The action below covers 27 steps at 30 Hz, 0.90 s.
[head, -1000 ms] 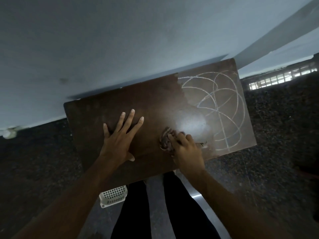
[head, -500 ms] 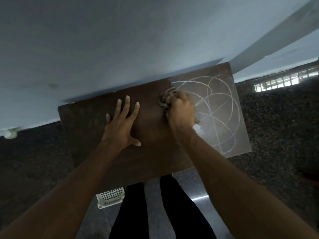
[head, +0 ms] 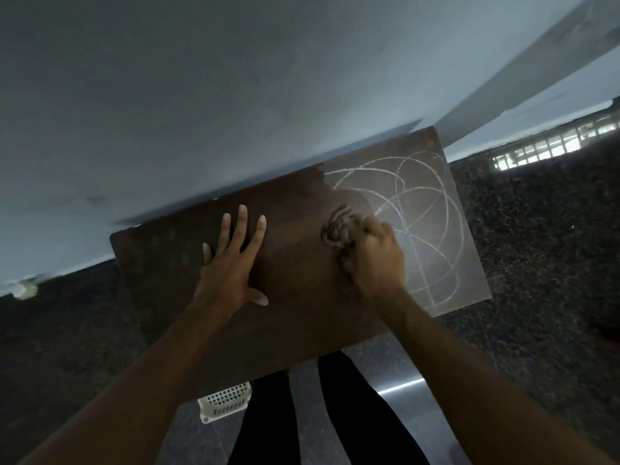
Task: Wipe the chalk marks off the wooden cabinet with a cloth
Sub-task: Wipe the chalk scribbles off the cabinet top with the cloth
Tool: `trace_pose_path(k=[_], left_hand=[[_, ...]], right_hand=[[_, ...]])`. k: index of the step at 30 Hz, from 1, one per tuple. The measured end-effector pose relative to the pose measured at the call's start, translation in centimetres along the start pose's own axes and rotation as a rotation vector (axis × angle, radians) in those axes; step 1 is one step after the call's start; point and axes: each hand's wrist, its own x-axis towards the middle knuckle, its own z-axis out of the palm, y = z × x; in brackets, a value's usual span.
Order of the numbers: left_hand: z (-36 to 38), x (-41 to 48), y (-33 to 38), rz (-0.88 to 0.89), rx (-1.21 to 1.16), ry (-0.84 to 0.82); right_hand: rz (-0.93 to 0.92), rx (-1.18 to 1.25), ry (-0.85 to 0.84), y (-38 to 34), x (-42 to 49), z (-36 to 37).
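Gripping the bunched cloth (head: 335, 231), the right hand (head: 374, 265) has pulled back across the cabinet (head: 161, 263) from 12 toward 6 o'clock, clearing another strip; chalk marks (head: 422, 226) remain at 3 o'clock. The left hand (head: 231, 263) presses flat, fingers (head: 242, 223) spread.
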Motion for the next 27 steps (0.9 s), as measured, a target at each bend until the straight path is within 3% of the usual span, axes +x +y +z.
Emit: trace_pose_path(k=[3, 6, 12, 18, 23, 27], left_hand=[[0.0, 0.1, -0.2, 0.008, -0.018, -0.008], [0.0, 0.2, -0.4, 0.019, -0.026, -0.011], [0.0, 0.1, -0.4, 0.019, -0.044, -0.002], [0.2, 0.1, -0.3, 0.006, -0.027, 0.010], [0.2, 0.2, -0.3, 0.011, -0.012, 0.000], [0.1, 0.1, -0.3, 0.019, -0.006, -0.016]], right_hand=[[0.151, 0.107, 0.143, -2.1, 4.8, -0.6], [0.174, 0.100, 0.170, -5.1, 8.2, -0.8], [-0.161, -0.029, 0.015, -7.7, 5.1, 0.9], [-0.388, -0.113, -0.065, -1.3, 2.3, 0.4], [-0.089, -0.047, 0.098, 2.2, 6.7, -2.6], [0.105, 0.020, 0.220, -0.2, 9.9, -2.2]])
